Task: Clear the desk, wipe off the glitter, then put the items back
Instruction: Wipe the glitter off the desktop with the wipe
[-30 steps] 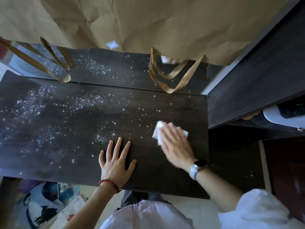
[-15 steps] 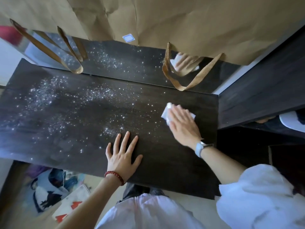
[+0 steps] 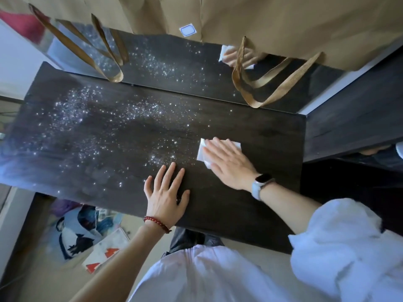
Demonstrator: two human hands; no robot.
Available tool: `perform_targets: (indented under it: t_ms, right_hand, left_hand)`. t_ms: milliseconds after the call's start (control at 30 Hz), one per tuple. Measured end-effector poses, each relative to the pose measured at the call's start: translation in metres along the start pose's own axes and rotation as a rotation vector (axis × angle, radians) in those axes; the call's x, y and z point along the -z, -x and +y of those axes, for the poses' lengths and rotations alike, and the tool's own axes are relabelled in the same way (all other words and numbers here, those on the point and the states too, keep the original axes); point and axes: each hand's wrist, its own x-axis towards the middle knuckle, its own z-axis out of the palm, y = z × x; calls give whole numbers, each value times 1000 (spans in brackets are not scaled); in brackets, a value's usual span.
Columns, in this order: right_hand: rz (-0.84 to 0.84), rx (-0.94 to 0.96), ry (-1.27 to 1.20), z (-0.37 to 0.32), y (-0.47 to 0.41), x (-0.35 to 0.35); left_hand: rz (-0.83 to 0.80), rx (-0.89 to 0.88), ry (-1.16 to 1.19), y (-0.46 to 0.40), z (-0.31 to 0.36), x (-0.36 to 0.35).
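A dark wood-grain counter (image 3: 250, 210) was seen from above, dusted with glitter (image 3: 91, 118) mostly over its left and middle parts; the right part near the wiping hand looked largely free of sparkle. A white wipe (image 3: 202, 152) was pressed flat on the counter under the right hand (image 3: 229, 164), fingers extended over it, so the grip was a flat press and not a pinch. A smartwatch (image 3: 260, 184) was worn on that wrist. The left hand (image 3: 165, 195) was laid open, fingers spread wide, palm down on the counter near the front edge, holding nothing; a red bead bracelet (image 3: 157, 224) was worn on its wrist.

Along the back edge a glossy mirror-like panel (image 3: 174, 62) was seen, in which glitter and the wiping hand were reflected. Brown paper bags (image 3: 283, 25) with flat ribbon handles (image 3: 272, 88) hung over that panel. A dark wooden unit (image 3: 359, 118) stood just beside the counter on the right. On the floor (image 3: 39, 264) at lower left, printed papers and fabric (image 3: 87, 236) were lying, blurred. White sleeves (image 3: 349, 253) filled the lower frame.
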Motion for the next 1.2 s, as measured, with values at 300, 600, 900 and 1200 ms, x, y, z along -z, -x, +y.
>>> perform_targets:
  t_ms: [300, 600, 900, 1200]
  right_hand:
    - [181, -82, 27, -79, 21, -35]
    - [237, -535, 71, -21, 43, -24]
    - [179, -192, -58, -220, 16, -71]
    - [461, -1350, -259, -225, -19, -70]
  left_hand:
    - [52, 277, 69, 38, -33, -2]
    - [37, 276, 97, 51, -63, 1]
    - [1, 162, 66, 38, -145, 28]
    - [-6, 139, 75, 28, -241, 55]
